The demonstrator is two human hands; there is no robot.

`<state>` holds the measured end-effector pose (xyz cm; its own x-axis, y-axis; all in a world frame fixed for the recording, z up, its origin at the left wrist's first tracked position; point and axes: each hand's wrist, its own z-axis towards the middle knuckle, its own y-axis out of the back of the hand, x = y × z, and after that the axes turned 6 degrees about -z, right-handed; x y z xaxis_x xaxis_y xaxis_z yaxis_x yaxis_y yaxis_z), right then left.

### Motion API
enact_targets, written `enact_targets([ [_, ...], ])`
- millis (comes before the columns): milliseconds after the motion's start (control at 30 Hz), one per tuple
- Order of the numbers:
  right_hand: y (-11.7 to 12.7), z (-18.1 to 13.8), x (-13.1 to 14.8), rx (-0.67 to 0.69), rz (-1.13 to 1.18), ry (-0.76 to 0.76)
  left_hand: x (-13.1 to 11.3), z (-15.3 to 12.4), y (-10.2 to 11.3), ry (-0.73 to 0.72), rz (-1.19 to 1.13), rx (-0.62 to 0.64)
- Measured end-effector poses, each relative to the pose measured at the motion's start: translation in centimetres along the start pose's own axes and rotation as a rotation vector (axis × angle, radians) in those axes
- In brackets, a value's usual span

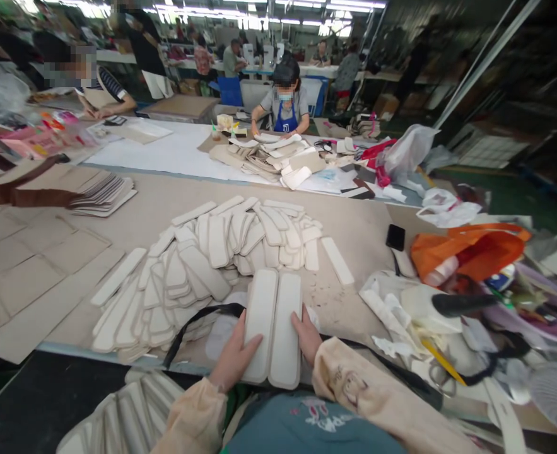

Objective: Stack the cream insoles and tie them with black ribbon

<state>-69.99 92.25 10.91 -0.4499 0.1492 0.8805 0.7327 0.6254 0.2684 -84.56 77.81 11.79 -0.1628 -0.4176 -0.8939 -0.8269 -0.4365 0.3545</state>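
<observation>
My left hand (236,354) is closed on the outer edge of a long off-white panel (260,321) with rounded corners, thumb on its face. My right hand (307,334) grips the far edge of a second off-white panel (286,328) of the same shape. The two panels stand side by side in front of me at the table's edge, tilted away, their inner edges nearly touching. Whether each is one piece or a thin stack I cannot tell. Just beyond lies a large heap of similar panels (178,271). A black strap (197,318) runs behind my left hand.
Flat beige sheets (32,277) and a stack of panels (103,192) lie left. On the right are a phone (395,237), an orange bag (467,249), scissors (443,378) and a purple basket (552,315). Across the table, a co-worker (282,101) handles beige pieces (259,157).
</observation>
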Motion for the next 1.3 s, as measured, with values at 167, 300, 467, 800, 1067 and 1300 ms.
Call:
enact_targets([
  [167, -1.3, -0.3, 0.2, -0.018, 0.095, 0.04, -0.2, -0.1, 0.1, -0.017, 0.003, 0.01],
  [300, -1.5, -0.3, 0.6, -0.067, -0.075, 0.008, 0.0, -0.1, 0.1, -0.015, 0.034, 0.019],
  [467, -0.4, -1.1, 0.8, -0.232, -0.635, 0.375, -0.9, -0.9, 0.2, -0.245, 0.371, -0.152],
  [800, 0.8, -1.4, 0.4, -0.181, -1.014, 0.711, -2.5, -1.7, -0.6, -0.501, 0.916, -0.078],
  [1067, 11.7, 9.7, -1.8, -0.481, -0.716, 0.27, -1.6, -1.1, -0.8, -0.589, 0.841, -0.087],
  [1300, 18.7, 18.5, -3.2, -0.569, -0.672, -0.039, -2.3, -1.3, -0.8, -0.501, 0.796, -0.05],
])
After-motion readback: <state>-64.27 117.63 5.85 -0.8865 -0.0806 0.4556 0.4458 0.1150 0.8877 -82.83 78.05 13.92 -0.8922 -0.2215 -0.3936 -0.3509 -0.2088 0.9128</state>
